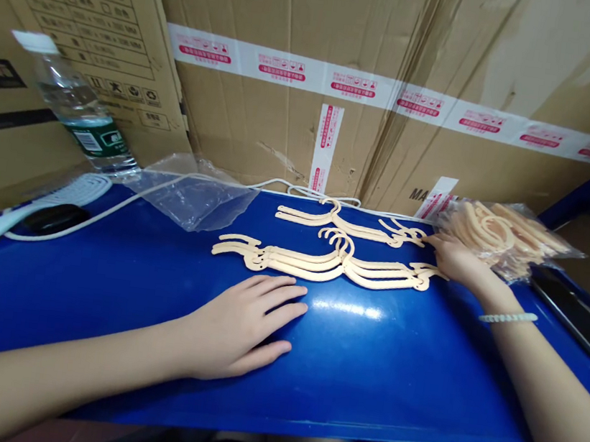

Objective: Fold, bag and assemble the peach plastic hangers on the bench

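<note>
My left hand [252, 324] lies flat on the blue table [185, 395], fingers spread and holding nothing. Just beyond its fingertips is a group of several beige plastic folding clothes hangers [300, 262], laid side by side with their hooks pointing away from me. Behind that group lies another beige folding hanger [309, 218], its arms stretched left and right. My right hand [456, 260] reaches to this rear hanger's right end, with its fingertips closed at the tip of the arm. A pale beaded bracelet [509, 318] is on the right wrist.
A clear bag of more beige hangers [510, 235] sits behind my right hand, with a dark phone [576, 312] beside it. On the left are a water bottle [79, 105], a hairbrush [46, 210], a black object [56, 220], a white cable [116, 210] and an empty plastic bag [194, 197]. Cardboard [264, 123] stands behind.
</note>
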Demonstrator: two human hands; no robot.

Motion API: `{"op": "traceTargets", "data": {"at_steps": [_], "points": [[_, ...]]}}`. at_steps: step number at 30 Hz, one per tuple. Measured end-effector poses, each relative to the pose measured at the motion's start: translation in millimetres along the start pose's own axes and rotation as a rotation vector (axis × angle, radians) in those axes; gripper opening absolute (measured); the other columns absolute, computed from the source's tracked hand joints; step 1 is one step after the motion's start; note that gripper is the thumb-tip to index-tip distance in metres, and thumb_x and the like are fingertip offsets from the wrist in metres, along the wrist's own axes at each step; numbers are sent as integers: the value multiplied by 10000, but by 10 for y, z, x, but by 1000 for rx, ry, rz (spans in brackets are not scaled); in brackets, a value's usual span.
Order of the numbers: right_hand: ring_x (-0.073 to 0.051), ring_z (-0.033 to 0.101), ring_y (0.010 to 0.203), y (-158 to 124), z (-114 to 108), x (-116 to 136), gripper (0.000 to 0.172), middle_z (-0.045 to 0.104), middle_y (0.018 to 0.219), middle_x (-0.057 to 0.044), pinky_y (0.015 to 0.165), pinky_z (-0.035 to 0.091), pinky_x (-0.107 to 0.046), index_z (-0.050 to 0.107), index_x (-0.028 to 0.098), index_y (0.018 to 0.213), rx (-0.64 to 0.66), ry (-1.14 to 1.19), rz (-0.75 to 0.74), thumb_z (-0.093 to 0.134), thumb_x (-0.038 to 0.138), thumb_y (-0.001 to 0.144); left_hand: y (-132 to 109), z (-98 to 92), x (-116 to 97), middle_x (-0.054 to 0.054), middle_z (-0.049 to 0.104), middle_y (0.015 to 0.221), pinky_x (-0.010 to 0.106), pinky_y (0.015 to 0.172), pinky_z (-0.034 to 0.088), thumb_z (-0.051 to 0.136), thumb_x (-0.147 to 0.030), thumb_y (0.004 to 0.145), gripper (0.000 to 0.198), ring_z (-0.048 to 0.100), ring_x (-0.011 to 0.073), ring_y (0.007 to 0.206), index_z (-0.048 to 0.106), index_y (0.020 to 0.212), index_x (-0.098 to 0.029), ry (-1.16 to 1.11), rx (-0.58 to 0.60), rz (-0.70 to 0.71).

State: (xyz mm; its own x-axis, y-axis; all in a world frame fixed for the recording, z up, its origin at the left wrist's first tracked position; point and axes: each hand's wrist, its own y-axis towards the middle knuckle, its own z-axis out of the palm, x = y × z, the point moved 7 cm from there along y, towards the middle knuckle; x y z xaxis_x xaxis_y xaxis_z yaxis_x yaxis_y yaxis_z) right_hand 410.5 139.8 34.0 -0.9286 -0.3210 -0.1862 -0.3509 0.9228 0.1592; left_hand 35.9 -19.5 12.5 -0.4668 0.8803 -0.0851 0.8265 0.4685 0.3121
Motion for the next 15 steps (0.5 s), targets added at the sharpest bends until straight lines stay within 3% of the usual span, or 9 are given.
{"op": "traceTargets", "data": {"at_steps": [9, 15], "points": [[-311, 712, 907, -31, -202, 182, 374, 750, 1012, -246, 798, 516, -340, 745, 51, 1101, 17, 0, 87, 407, 55, 941, 8, -5, -9, 167, 568, 1477, 534, 1096, 479, 498, -383, 1026, 444, 532, 362, 1354, 578, 1385, -135, 8, 7, 8], [-286, 720, 891, -11, -191, 81, 239, 767, 1004, -176, 771, 515, -323, 747, 104, 1047, -71, -33, 255, 548, 98, 914, -7, -7, -6, 172, 562, 1483, 536, 1097, 474, 508, -370, 1023, 441, 533, 369, 1354, 575, 1390, -134, 10, 5, 13]]}}
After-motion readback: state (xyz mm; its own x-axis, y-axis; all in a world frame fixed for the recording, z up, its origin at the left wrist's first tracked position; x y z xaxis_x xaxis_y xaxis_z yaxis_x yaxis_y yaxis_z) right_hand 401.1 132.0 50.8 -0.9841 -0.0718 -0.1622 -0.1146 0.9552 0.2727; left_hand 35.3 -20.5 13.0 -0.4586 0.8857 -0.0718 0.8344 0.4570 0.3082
